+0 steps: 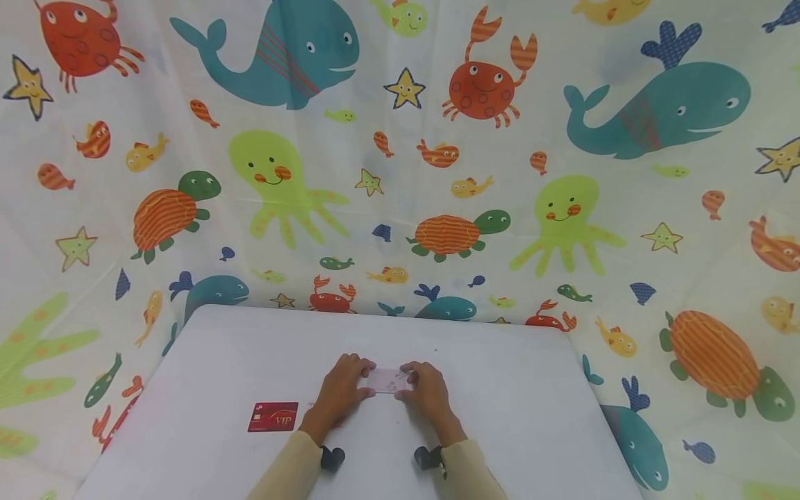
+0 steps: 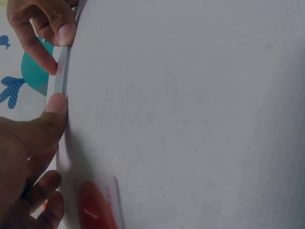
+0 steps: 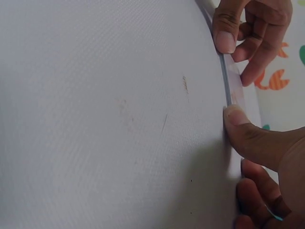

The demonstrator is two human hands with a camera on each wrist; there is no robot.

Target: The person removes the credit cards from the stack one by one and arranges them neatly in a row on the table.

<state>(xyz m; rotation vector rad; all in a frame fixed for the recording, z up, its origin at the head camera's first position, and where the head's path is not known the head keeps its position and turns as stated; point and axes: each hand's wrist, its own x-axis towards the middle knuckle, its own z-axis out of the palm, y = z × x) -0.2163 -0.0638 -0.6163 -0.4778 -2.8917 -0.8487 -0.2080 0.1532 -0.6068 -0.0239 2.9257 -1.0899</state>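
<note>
We see a small stack of pale, pink-patterned cards (image 1: 387, 380) flat at or just over the middle of the white table (image 1: 512, 410); we cannot tell whether it bears on the surface. Its edge shows several thin layers in the wrist views, so we judge it light and fairly stiff, hardly fragile, yet likely slick, with layers that could slide over one another. The ends seem the best hold, squeezing both long edges at once to keep the layers square. That is how we find it held: the left hand (image 1: 345, 385) pinches the left end, thumb at the near edge and fingers at the far one, and the right hand (image 1: 428, 392) clamps the right end likewise. Farther left lies a red VIP card (image 1: 273, 417), well apart from the stack, and beyond the table hangs a cloth (image 1: 387, 201) printed with sea creatures.
</note>
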